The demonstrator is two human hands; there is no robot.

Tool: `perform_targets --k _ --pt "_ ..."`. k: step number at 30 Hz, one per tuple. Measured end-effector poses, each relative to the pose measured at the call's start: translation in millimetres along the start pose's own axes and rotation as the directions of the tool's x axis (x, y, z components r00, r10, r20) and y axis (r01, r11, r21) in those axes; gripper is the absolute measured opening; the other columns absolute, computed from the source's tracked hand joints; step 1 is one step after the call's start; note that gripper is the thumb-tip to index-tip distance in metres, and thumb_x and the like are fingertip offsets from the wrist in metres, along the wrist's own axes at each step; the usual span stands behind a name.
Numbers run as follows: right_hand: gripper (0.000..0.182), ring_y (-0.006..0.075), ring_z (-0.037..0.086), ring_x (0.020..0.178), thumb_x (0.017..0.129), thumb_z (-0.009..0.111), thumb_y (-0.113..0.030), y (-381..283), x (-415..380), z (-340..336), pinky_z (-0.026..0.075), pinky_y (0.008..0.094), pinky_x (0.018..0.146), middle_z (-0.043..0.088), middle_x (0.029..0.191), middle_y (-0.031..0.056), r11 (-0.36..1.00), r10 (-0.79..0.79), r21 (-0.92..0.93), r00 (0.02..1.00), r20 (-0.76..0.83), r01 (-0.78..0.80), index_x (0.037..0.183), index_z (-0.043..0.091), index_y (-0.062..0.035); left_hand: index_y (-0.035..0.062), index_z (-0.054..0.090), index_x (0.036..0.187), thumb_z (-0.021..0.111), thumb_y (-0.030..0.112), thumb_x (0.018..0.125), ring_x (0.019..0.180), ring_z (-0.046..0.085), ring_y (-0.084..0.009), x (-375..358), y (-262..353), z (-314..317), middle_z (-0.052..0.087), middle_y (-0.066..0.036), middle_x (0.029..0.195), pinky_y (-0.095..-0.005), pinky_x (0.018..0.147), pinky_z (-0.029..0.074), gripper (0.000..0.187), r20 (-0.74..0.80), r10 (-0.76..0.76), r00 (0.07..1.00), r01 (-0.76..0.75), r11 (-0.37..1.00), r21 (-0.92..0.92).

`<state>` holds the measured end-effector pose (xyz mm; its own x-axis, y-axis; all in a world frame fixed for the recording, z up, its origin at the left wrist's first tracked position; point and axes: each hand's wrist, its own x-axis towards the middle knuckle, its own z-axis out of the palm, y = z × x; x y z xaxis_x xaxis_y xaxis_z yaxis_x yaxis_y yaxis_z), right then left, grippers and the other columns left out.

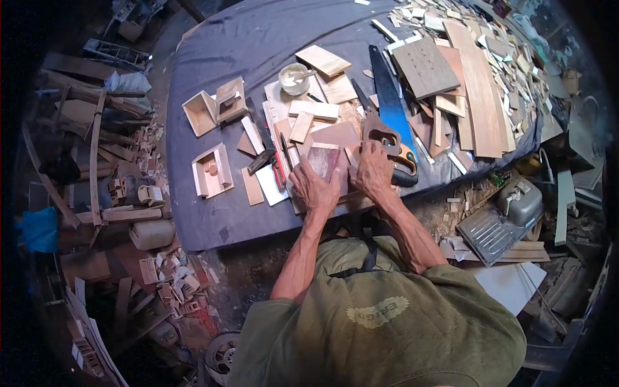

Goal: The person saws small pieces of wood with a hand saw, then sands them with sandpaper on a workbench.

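My left hand (316,188) rests at the table's near edge, its fingers on a reddish-brown wood block (324,161). Just right of it, my right hand (374,169) is closed with bent fingers near a small light wood piece; what it grips is hidden. Beyond my right hand lie a brown-handled saw (382,132) and a blue-bladed saw (394,106) with a black and orange handle. Small light wood blocks (301,127) and a pot of pale paste (294,79) with a stick in it are farther back. Red-handled pliers (279,173) lie left of my left hand.
Small open wooden boxes (213,171) stand on the cloth-covered table (219,226) at left. Stacked boards (425,68) and many offcuts fill the right side. A metal sink (493,226) lies on the floor at right; wood scraps (177,284) litter the floor at left.
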<state>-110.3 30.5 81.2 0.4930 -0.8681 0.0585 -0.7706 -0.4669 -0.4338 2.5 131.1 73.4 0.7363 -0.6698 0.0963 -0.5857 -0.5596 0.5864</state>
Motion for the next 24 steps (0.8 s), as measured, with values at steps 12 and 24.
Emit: perform_targets --k 12,24 --pt "0.084 0.0354 0.063 0.112 0.072 0.079 -0.023 17.3 -3.1 -17.4 0.051 0.0444 0.095 0.063 0.123 0.0225 0.873 0.013 0.48 0.98 -0.2 0.086 0.143 0.04 -0.0011 -0.0016 0.051 0.131 0.072 0.039 0.081 0.118 0.049 -0.0431 75.0 -7.3 -10.0 0.055 -0.026 0.123 -0.0526 0.102 0.039 0.067 -0.099 0.18 0.979 -0.165 0.975 0.149" --pt "0.078 0.0262 0.057 0.115 0.076 0.08 -0.017 31.2 -14.8 -4.6 0.049 0.0376 0.098 0.057 0.126 0.0165 0.647 0.076 0.762 0.993 -0.093 0.022 0.143 0.043 -0.0008 -0.0032 0.033 0.142 0.078 0.033 0.08 0.117 0.059 -0.042 147.9 7.1 -17.0 0.066 -0.025 0.117 -0.06 0.1 0.039 0.085 0.083 -0.063 0.995 0.037 0.958 0.284"
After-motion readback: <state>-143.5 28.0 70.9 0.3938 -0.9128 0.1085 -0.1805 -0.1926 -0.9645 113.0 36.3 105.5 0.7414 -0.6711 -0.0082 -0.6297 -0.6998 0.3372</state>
